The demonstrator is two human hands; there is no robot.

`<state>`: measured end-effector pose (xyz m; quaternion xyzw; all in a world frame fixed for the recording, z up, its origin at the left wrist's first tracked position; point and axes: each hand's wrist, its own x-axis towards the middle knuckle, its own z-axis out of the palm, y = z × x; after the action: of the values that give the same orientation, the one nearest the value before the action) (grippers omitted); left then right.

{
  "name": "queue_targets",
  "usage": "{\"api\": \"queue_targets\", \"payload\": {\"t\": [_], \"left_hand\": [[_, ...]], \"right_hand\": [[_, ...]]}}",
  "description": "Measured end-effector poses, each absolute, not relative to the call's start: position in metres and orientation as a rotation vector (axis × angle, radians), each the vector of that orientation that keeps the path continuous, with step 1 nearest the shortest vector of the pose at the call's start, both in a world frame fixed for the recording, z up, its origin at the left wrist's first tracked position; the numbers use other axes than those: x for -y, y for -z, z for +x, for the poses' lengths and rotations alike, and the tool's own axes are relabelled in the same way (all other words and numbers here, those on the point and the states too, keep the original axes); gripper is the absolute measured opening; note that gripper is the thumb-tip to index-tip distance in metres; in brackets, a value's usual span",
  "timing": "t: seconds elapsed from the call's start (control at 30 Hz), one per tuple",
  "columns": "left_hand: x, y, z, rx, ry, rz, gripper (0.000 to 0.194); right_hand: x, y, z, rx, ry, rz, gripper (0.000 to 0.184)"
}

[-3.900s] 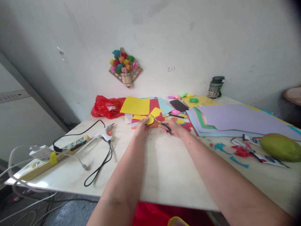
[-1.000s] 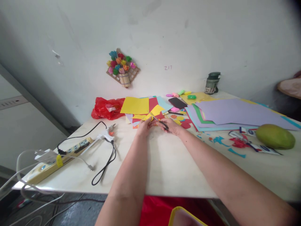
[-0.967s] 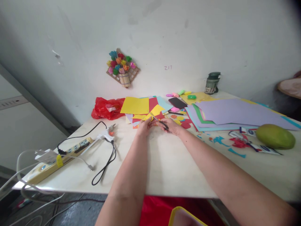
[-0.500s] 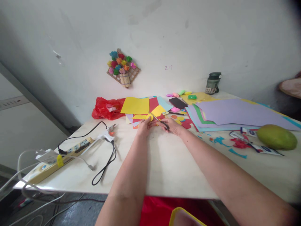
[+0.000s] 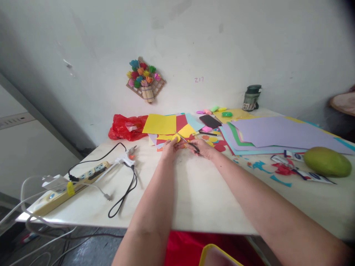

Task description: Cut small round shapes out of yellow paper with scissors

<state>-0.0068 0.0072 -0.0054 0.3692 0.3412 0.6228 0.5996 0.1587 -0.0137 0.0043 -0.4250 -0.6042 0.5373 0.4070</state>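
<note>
Between the fingers of my left hand (image 5: 172, 147) is a small rounded piece of yellow paper (image 5: 176, 138). My right hand (image 5: 203, 148) is closed round the dark handles of a pair of scissors (image 5: 195, 148). Their blades point away to the upper left and lie against the yellow piece; how far they are apart is too small to tell. Just beyond my hands lie a yellow sheet (image 5: 159, 124), a red sheet (image 5: 181, 121) and several cut scraps. Red and yellow cut shapes (image 5: 220, 146) lie to the right of my right hand.
A glue gun (image 5: 126, 160) with its cord and a power strip (image 5: 74, 188) occupy the left side. At the right are large coloured sheets (image 5: 283, 133), a green mango (image 5: 327, 162) and tubes (image 5: 313, 176). A phone (image 5: 210, 121) and red plastic bag (image 5: 126, 127) lie behind.
Both hands stay almost in place. The scissors and the yellow piece show only a very slight shift.
</note>
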Motion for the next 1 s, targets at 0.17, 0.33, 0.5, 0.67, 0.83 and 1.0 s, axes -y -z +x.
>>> {"api": "queue_targets", "payload": {"t": [0.17,0.33,0.5,0.67,0.83,1.0], "left_hand": [[-0.0075,0.0047,-0.0062,-0.813,-1.472,0.814,0.022],[-0.0079,0.0047,-0.0062,-0.805,-1.482,0.803,0.02],[-0.0075,0.0035,-0.0058,-0.822,-1.493,0.802,0.018],[-0.0085,0.0059,-0.0055,-0.807,-1.542,0.801,0.024],[-0.0109,0.0082,-0.0063,-0.792,-1.571,0.814,0.021],[-0.0114,0.0074,-0.006,-0.825,-1.582,0.822,0.023]], "right_hand": [[0.0105,-0.0007,0.1589,1.519,-1.367,-1.051,0.033],[0.0096,-0.0007,0.1585,1.495,-1.39,-1.065,0.029],[0.0121,-0.0035,0.1581,1.493,-1.388,-1.068,0.031],[0.0149,-0.0065,0.1582,1.489,-1.408,-1.061,0.03],[0.0116,-0.0034,0.1592,1.506,-1.396,-1.069,0.028],[0.0124,-0.0039,0.1601,1.507,-1.406,-1.073,0.027]]}}
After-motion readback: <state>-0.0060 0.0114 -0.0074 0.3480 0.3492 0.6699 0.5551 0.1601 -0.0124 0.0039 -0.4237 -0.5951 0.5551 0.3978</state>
